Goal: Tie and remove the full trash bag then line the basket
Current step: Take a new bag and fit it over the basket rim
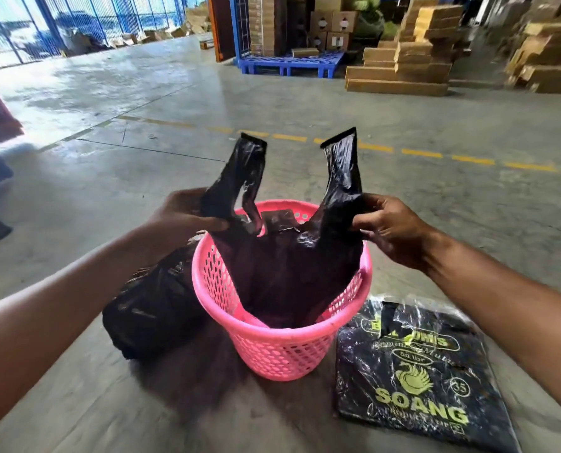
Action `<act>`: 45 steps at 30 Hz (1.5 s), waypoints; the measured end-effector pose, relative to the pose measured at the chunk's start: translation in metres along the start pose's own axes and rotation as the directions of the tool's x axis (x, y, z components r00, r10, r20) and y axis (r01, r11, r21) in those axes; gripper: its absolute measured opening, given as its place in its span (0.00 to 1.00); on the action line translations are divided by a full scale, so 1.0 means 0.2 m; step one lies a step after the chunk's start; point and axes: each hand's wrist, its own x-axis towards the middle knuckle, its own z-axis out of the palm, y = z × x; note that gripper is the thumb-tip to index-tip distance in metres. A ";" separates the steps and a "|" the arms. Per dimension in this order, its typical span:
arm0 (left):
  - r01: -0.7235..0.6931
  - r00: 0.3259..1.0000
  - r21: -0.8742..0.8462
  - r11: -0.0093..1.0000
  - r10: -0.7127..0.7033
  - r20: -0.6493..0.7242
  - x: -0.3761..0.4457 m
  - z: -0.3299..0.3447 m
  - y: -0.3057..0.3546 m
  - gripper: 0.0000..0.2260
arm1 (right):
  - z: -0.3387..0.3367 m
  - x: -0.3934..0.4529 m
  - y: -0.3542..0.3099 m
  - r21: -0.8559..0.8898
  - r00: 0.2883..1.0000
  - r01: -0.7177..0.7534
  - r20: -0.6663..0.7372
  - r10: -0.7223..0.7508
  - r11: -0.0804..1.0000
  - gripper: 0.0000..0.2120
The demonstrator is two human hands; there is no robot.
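A pink perforated plastic basket (282,348) stands on the concrete floor in front of me. A fresh black handle bag (285,273) hangs down inside it, its two handles sticking up above the rim. My left hand (182,212) pinches the bag's left side just below the left handle. My right hand (392,228) pinches the right side below the right handle. The full black trash bag (151,308) lies on the floor against the basket's left side; I cannot see its knot.
A flat pack of black bags (416,380) with yellow "SOANG" print lies on the floor right of the basket. A dashed yellow floor line (423,153) runs beyond. Stacked cardboard boxes (413,53) and a blue pallet (289,63) stand far back.
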 end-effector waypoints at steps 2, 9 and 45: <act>0.000 1.000 0.019 1.000 -0.001 0.028 -0.08 -0.06 0.04 0.18 | -0.06 -0.06 -0.04 -0.030 0.996 0.049 0.079 -0.047 0.998 0.22; -0.011 0.983 0.169 0.986 -0.020 0.181 -0.49 -0.19 0.02 0.23 | -0.17 -0.44 0.04 -0.374 0.956 0.263 0.224 -0.189 0.889 0.09; -0.369 0.929 0.689 0.623 0.235 0.285 -0.90 0.14 -0.21 0.10 | 0.18 -0.81 0.60 -0.965 0.892 0.237 0.173 -0.417 0.109 0.14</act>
